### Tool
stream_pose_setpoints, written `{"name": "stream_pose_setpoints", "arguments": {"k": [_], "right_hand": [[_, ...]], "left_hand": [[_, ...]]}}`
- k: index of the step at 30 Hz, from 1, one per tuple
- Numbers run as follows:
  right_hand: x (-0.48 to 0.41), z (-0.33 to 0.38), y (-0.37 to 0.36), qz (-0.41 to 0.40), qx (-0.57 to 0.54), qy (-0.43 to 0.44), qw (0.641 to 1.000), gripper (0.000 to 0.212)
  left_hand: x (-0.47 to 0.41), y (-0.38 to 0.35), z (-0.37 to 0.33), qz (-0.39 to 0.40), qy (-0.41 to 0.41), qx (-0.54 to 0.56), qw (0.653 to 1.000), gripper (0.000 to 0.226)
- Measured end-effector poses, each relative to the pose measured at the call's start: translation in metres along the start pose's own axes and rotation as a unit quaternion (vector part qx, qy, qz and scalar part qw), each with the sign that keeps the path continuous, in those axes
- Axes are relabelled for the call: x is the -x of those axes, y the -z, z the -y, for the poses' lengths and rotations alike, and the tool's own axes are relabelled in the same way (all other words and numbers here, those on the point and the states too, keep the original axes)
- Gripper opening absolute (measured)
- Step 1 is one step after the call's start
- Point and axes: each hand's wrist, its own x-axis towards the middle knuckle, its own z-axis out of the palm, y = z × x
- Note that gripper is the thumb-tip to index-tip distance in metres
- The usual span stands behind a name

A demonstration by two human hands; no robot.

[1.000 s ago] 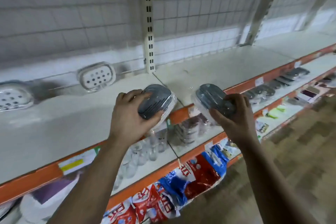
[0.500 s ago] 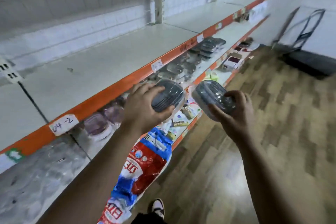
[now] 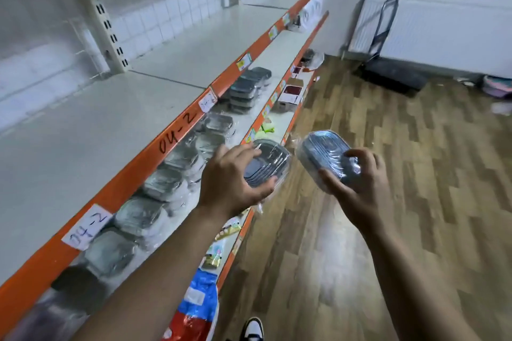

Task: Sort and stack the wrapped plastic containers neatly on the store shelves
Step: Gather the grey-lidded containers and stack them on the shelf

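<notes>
- a black-and-white shoe [image 3: 253, 327] shows at the bottom edge on the wooden floor [image 3: 415, 174], just beside a red, blue and white bag [image 3: 194, 310] on the lowest shelf.
- the left hand [image 3: 231, 183] grasps one wrapped container [image 3: 273, 159], with fingers curled over its far side and thumb under the near end. it is dark grey and oblong with rounded corners and a ridged lid, sealed in clear film. a loose tail of film hangs below the hand.
- the right hand [image 3: 360, 183] grasps a second container [image 3: 321, 152] of the same kind, tilted so the lid faces the camera. the thumb lies on the near edge and the fingers curl over the right end.
- that makes two containers in hand, one each. they are held near each other but apart, in the air in front of the middle shelf [image 3: 279, 63].
- on that shelf runs a row of similar wrapped stacks [image 3: 166, 183]. the near ones are too blurred to count. a farther dark-lidded stack [image 3: 243, 91] stands several high.
- the top shelf [image 3: 110, 119] is white with an orange front edge that carries two white paper labels [image 3: 87, 227] and one pen marking "04-2" [image 3: 177, 133].
- one hand truck [image 3: 383, 36] stands by the far white wall.
</notes>
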Motion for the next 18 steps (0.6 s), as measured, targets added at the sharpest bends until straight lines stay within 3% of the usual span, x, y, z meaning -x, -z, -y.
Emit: {"name": "stream_pose_setpoints", "arguments": {"k": [10,18], "right_hand": [[-0.160,-0.107,-0.027,-0.018,0.003,-0.031,0.999,0.057],[-0.337,-0.204,-0.033,0.069,0.015,0.021,0.997,0.050]], "left_hand": [[-0.162,-0.131,0.003,0.014,-0.036,-0.002,0.999,0.057],[-0.292,-0.240,-0.025,-0.017,0.021,-0.027,0.999,0.058]]}}
